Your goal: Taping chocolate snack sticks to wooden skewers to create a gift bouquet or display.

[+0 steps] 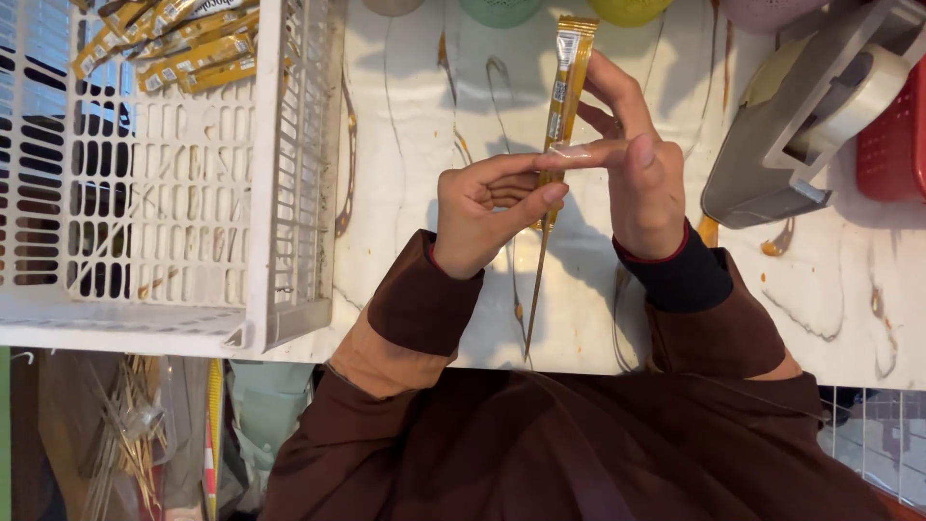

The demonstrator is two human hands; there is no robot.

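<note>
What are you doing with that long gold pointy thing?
A person holds a slim gold cone tube upright over a marble table, its thin tip pointing down. The left hand and right hand stretch a strip of clear tape across it. More gold tubes lie in a white basket on the left, and a grey tape dispenser sits on the right.

Count: one white basket (289, 174); left of the tape dispenser (801, 125), one gold cone packet (564, 87) in two hands; several more packets (183, 48) inside the basket.
</note>
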